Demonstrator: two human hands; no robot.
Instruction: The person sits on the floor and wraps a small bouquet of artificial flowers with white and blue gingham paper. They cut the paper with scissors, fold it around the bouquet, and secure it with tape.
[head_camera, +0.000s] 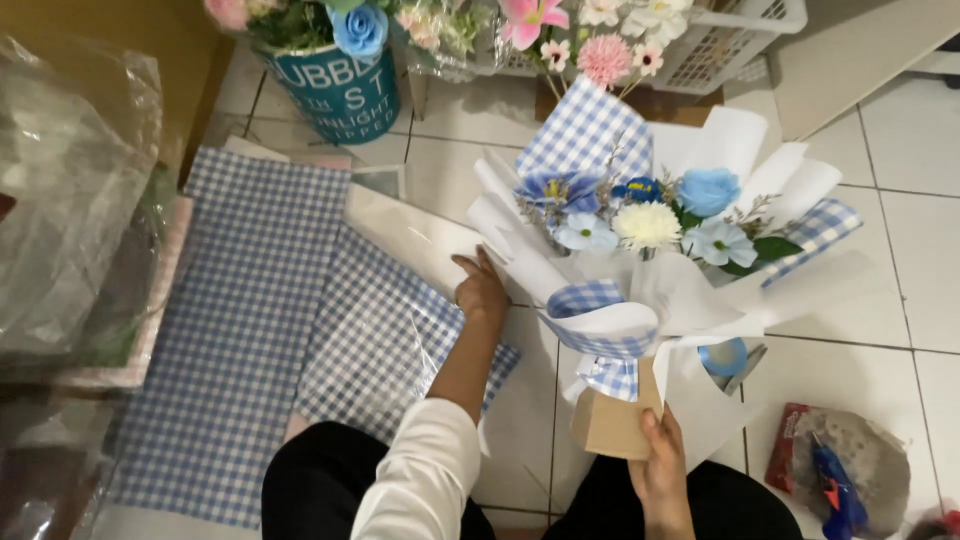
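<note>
- My right hand (660, 460) has its fingers clamped on the brown paper base of the bouquet (640, 250), holding it upright over the tiled floor (900, 260).
- My left hand (480, 285) rests with fingers together on a white wrapping sheet (410, 235), beside the bouquet.
- Blue gingham sheets (250, 310) lie to the left.
- A blue glue gun (835, 495) lies at lower right.

Soft, even indoor light falls from above, and shadows stay faint. The white floor tiles (900, 260) look bright, nearly washed out. The clear plastic wrap (70, 200) catches dull glare, while frame edges go slightly soft.
</note>
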